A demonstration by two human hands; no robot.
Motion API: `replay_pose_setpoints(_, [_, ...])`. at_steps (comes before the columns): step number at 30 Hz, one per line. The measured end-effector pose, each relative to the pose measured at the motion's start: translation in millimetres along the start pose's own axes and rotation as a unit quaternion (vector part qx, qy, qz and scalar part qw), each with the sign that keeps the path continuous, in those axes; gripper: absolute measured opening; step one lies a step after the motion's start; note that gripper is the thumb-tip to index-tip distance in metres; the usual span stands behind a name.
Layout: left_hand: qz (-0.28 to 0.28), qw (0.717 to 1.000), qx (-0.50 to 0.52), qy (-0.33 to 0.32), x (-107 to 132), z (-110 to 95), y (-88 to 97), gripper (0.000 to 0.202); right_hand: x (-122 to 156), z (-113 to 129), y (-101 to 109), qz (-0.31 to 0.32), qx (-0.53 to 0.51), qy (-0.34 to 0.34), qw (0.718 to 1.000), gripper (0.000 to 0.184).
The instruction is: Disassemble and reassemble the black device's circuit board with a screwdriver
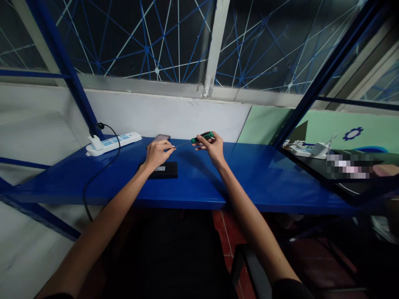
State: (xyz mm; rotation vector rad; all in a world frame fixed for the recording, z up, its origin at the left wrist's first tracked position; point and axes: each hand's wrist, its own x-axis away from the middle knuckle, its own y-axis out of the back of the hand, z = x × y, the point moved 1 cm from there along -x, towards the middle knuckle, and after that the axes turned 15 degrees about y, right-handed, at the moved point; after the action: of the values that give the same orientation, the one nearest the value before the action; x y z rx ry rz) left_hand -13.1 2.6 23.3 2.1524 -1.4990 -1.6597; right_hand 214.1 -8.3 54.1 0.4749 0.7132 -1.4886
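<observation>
My right hand (212,146) is closed around the green and black handle of a screwdriver (204,137), held above the blue table. Its thin shaft points left and reaches the fingertips of my left hand (158,153). Thumb and forefinger of that hand are pinched together at the tip; whatever is between them is too small to make out. Below my left hand a flat black box (170,169) with a pale label lies on the table, partly covered by the hand and wrist. Behind the left hand rests a phone (162,137), partly hidden.
A white power strip (124,142) with a plugged-in adapter stands at the left, its black cable (93,176) hanging over the front edge of the blue table (199,187). Blue posts rise on both sides. At right are a white device (311,149) and another person's hand (386,170).
</observation>
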Motion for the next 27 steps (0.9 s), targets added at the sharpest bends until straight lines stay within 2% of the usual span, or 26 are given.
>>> replay_pose_setpoints(3, [0.018,1.000,0.002,0.009,0,-1,0.6,0.019,0,1,-1,-0.002,-0.003,-0.002,1.000,0.044])
replay_pose_setpoints(5, [0.050,0.999,0.000,0.021,-2,0,2.6,0.019,0,3,0,-0.010,0.002,0.000,1.000,0.043])
replay_pose_setpoints(7, [0.101,0.994,0.002,0.037,-5,3,6.9,0.040,-2,4,3,-0.030,0.011,0.004,0.999,0.042])
replay_pose_setpoints(9, [0.175,0.983,0.016,0.059,-8,8,13.0,0.067,-5,4,8,-0.059,0.017,0.009,0.998,0.041])
replay_pose_setpoints(12, [0.351,0.933,0.046,0.061,-9,12,21.3,0.078,-9,4,17,-0.095,0.023,0.006,0.995,0.042])
replay_pose_setpoints(13, [0.394,0.916,0.048,0.049,-8,11,23.4,0.082,-10,4,20,-0.103,0.025,0.003,0.994,0.043])
replay_pose_setpoints(15, [0.447,0.893,0.048,0.033,-5,7,25.9,0.090,-11,4,24,-0.113,0.027,-0.002,0.993,0.044])
replay_pose_setpoints(17, [0.465,0.884,0.043,0.024,-1,1,26.4,0.093,-11,4,25,-0.117,0.026,-0.004,0.993,0.043])
replay_pose_setpoints(21, [0.467,0.884,0.026,0.023,3,-10,25.7,0.093,-11,5,24,-0.109,0.015,0.000,0.994,0.040])
replay_pose_setpoints(24, [0.467,0.884,0.013,0.024,4,-13,25.6,0.097,-12,6,25,-0.108,0.015,0.004,0.994,0.039])
replay_pose_setpoints(27, [0.451,0.891,0.042,0.016,2,-11,27.4,0.092,-13,7,28,-0.112,0.023,0.009,0.993,0.040])
